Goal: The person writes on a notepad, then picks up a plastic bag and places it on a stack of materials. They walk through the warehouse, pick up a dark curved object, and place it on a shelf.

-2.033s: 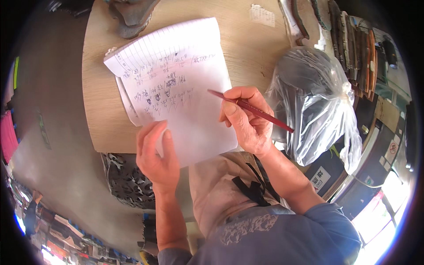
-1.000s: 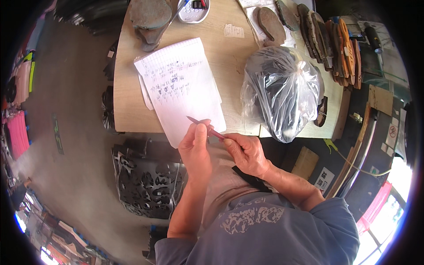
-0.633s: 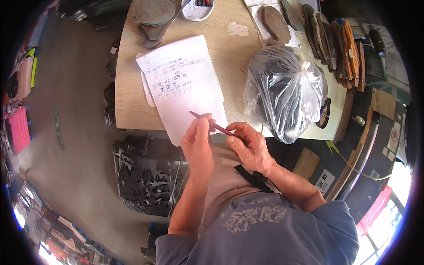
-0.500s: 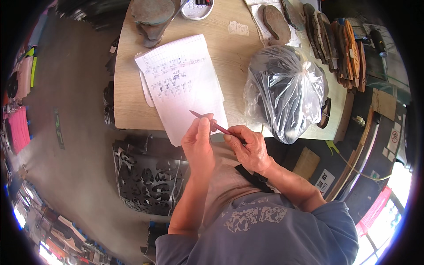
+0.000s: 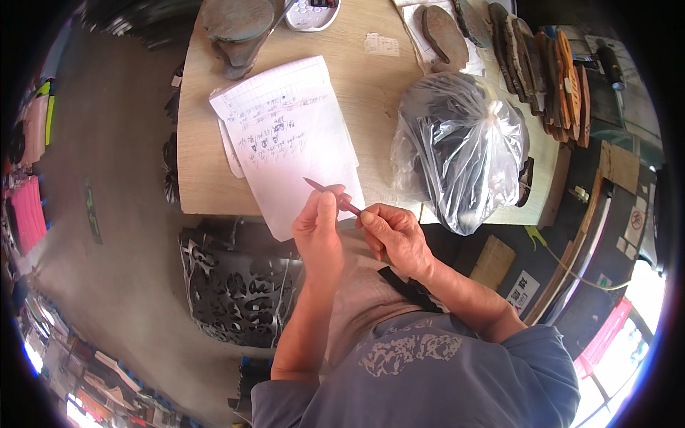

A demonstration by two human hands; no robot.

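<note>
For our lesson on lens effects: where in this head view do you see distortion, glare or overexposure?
Head view: the wooden table edges bow toward the dark circular rim; daylight washes out the lower-right corner; the clear plastic bag shows bright highlights; the left hand, right hand and red pen are sharp.

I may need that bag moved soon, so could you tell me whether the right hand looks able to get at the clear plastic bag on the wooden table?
Probably yes: the right hand sits just below the clear plastic bag, nothing between them, though it holds a red pen.
</note>
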